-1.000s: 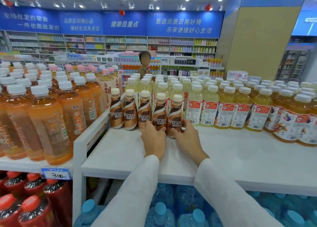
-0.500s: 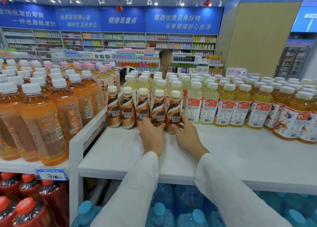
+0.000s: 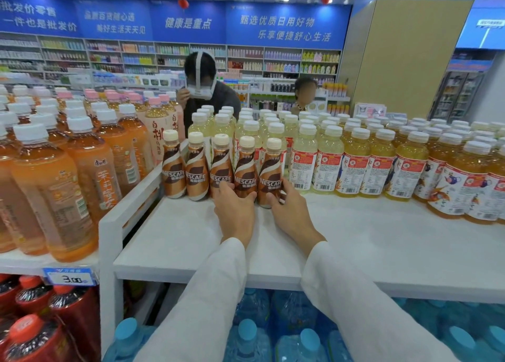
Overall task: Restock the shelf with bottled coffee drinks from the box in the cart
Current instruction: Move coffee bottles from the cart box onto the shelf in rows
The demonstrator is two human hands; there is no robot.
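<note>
Five brown-swirled coffee bottles (image 3: 221, 170) (cream-capped)

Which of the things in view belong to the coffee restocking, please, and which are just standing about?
Part of the job:
coffee bottles, five in a row; left hand and right hand, each gripping one; white shelf.

Just standing about:
orange tea bottles; yellow juice bottles; blue-capped water bottles below; red-capped bottles; price tag.

Site: a retail shop, where bottled drinks (image 3: 355, 167) are crowding a white display shelf (image 3: 382, 238), a price tag (image 3: 69, 277) is hanging near left, and stocked wall shelving (image 3: 273, 60) is running far back under blue banners (image 3: 287, 28).
</note>
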